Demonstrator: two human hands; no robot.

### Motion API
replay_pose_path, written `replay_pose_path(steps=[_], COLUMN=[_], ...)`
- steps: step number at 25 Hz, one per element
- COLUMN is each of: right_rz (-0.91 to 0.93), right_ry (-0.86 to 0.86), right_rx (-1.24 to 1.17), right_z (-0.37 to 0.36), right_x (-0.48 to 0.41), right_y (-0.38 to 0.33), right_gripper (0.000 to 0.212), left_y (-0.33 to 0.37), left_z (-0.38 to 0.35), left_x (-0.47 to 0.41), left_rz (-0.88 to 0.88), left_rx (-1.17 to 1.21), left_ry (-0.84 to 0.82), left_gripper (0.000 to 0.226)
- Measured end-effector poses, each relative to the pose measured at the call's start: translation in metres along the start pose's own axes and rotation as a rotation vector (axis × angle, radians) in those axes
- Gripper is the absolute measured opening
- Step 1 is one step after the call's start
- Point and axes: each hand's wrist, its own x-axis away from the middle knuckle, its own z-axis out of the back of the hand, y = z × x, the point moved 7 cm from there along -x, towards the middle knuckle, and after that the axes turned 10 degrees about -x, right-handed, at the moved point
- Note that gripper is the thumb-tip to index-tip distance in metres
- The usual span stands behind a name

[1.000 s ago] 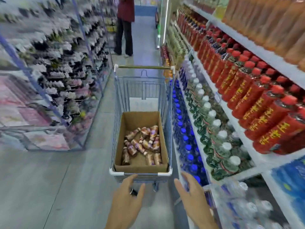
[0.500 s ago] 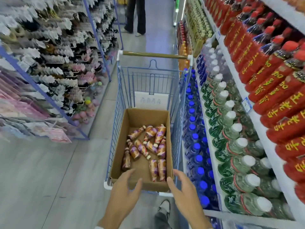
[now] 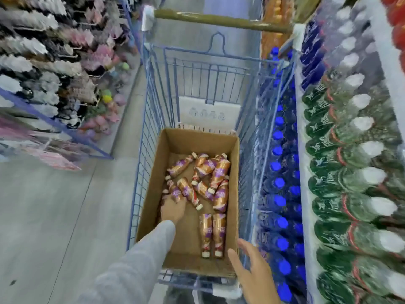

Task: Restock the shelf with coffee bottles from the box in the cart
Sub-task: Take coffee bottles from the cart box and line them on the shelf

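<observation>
An open cardboard box [image 3: 234, 163] sits in the blue wire cart [image 3: 151, 119]. Several brown-and-purple coffee bottles [image 3: 219, 178] lie loose on the box floor, two of them side by side [image 3: 212, 229] near the front. My left hand [image 3: 173, 210], in a grey sleeve, is down inside the box at its left side, on top of a bottle there. Motion blur hides whether its fingers have closed around that bottle. My right hand [image 3: 249, 268] hovers with spread fingers at the box's near right corner, holding nothing.
Shelves on the right hold blue-capped bottles [image 3: 278, 183] low down, green-labelled white-capped bottles [image 3: 350, 172] above, and red bottles [image 3: 396, 9] at the top. A rack of hanging goods [image 3: 54, 62] lines the left. The cart's handle [image 3: 219, 20] is at the far end.
I have moved closer over the cart. My left hand went from the box's near edge down into the box onto the left bottles. My right hand stayed by the near right corner.
</observation>
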Motion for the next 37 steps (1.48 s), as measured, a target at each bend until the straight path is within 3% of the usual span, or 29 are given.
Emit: replay_pose_path(steps=[7,8,11,14,16,19,21,23,26,28,30,33,35,37], right_rz=[-0.094,-0.118,-0.285,-0.323,-0.323,-0.418,-0.540,-0.651,-0.759,-0.694,-0.522,-0.390,-0.478,-0.568], right_ry=[0.277,0.263,-0.023,-0.028,-0.027,-0.084,-0.151,-0.135,-0.050,-0.063,0.036,0.015,0.034,0.063], right_rx=[-0.102,-0.136,-0.175,-0.152,-0.164,-0.369,-0.629,-0.773,-0.803,-0.655,-0.306,-0.009,-0.133,-0.368], right_z=[-0.029,-0.034,-0.061,-0.071,-0.078,-0.098,-0.127,-0.157,-0.187,-0.199,-0.194,-0.216,-0.234,-0.248], right_x=[-0.047,-0.055,-0.070,-0.070,-0.073,-0.092,-0.123,-0.164,-0.219,-0.253,-0.279,-0.305,-0.311,-0.309], right_y=[0.012,0.015,0.032,0.033,0.024,0.007,0.004,-0.007,-0.025,-0.022,-0.013,-0.009,0.001,0.012], right_gripper=[0.041,0.041,0.030,0.028,0.022,0.010,0.020,0.037,0.056,0.070,0.084,0.077,0.057,0.042], left_y=[-0.023,-0.027,-0.032,-0.037,-0.044,-0.051,-0.046,-0.052,-0.069,-0.084,-0.087,-0.084,-0.072,-0.057], left_z=[-0.068,-0.073,-0.078,-0.084,-0.076,-0.052,-0.034,-0.010,0.025,0.045,0.065,0.091,0.095,0.092], left_x=[-0.120,-0.127,-0.140,-0.152,-0.147,-0.094,-0.042,-0.003,0.038,0.048,0.057,0.066,0.060,0.049], left_rz=[0.172,0.175,0.188,0.226,0.261,0.448,0.489,0.432,0.405,0.453,0.449,0.392,0.312,0.282], left_rx=[-0.244,-0.271,-0.256,-0.279,-0.085,0.678,0.913,0.949,0.950,0.912,0.829,0.728,0.742,0.792], left_ry=[-0.084,-0.041,0.113,0.076,-0.004,-0.236,-0.427,-0.479,-0.441,-0.398,-0.373,-0.291,-0.326,-0.390], left_gripper=[0.081,0.079,0.067,0.079,0.082,0.053,0.044,0.047,0.054,0.052,0.042,0.037,0.040,0.060])
